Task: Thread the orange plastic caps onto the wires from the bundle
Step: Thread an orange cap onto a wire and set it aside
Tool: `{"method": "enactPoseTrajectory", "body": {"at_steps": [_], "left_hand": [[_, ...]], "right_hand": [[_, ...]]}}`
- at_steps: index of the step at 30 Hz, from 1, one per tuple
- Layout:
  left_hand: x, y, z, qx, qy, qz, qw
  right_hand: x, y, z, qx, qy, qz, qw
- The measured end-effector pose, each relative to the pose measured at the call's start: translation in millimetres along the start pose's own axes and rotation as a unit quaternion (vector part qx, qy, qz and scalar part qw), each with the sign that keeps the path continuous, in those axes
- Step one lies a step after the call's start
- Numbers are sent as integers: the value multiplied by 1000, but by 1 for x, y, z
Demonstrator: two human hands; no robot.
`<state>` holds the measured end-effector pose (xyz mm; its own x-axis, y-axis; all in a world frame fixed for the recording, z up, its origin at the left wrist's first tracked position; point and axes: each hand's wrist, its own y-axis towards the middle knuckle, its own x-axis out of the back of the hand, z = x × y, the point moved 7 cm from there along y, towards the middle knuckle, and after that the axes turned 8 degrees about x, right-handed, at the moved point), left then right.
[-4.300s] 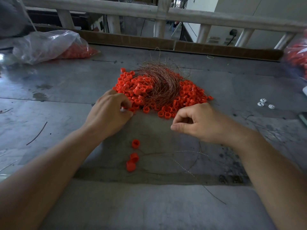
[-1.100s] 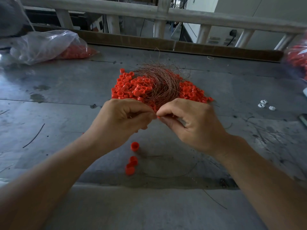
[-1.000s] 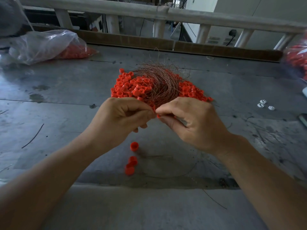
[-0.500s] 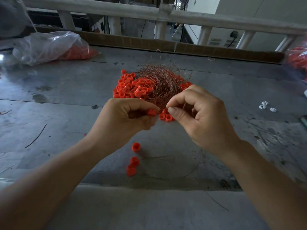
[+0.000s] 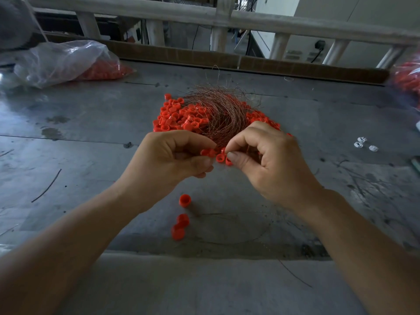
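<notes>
Masking the near edge of the orange plastic cap heap (image 5: 172,120) under tangled copper wires (image 5: 219,111), the left hand (image 5: 168,162) pinches one cap (image 5: 208,153); the right hand (image 5: 268,164) pinches just beside it, hold unclear.

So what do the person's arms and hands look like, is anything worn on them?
Both are bare. The left hand and right hand have no gloves, rings or watch that show, and the left forearm and right forearm are uncovered, with no sleeve in view.
</notes>
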<state>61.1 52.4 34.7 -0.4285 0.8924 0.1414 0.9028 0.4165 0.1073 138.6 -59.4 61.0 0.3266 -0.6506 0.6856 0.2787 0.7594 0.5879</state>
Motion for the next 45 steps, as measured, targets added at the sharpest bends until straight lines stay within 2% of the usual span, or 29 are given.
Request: {"method": "enactPoseTrajectory", "body": {"at_steps": [9,16,19,26,31,39,45], "left_hand": [[4,0,1,-9,34,-16,999],[5,-1,1,-1,53,-23,998],[4,-1,-1,-2,40,-21,999],[-5,-3,-3,-12,6,53,999],[-6,-3,-1,1,-46,58,997],[-6,-2,0,-7,-59,67,996],[-7,-3,-2,-17,-73,81,994]], "right_hand": [[15,0,-2,-33,47,-28,998],[7,-2,2,-34,61,-8,998],[7,-1,1,-33,61,-7,998],[6,-2,2,-34,67,-4,997],[3,-1,2,-42,80,3,996],[6,-1,3,-53,112,-6,992],[-1,-2,4,-54,98,24,993]]}}
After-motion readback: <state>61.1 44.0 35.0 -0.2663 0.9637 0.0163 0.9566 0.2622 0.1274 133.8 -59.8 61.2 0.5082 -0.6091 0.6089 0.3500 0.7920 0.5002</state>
